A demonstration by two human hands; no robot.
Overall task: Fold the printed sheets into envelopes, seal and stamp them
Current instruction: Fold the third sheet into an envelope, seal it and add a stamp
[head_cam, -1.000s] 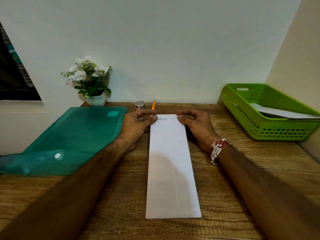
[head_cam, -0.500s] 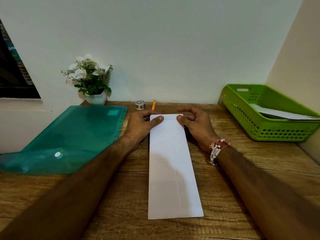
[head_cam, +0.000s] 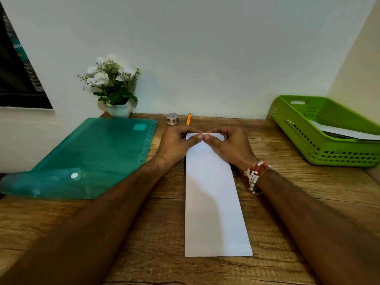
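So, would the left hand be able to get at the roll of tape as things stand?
Probably yes: the roll of tape stands just beyond the left hand with bare desk between them, though the hand would first have to release the paper it pinches.

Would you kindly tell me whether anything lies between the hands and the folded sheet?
Nothing visible does: the left hand and right hand pinch the far edge of the folded sheet; the tape roll and pencil lie beyond it.
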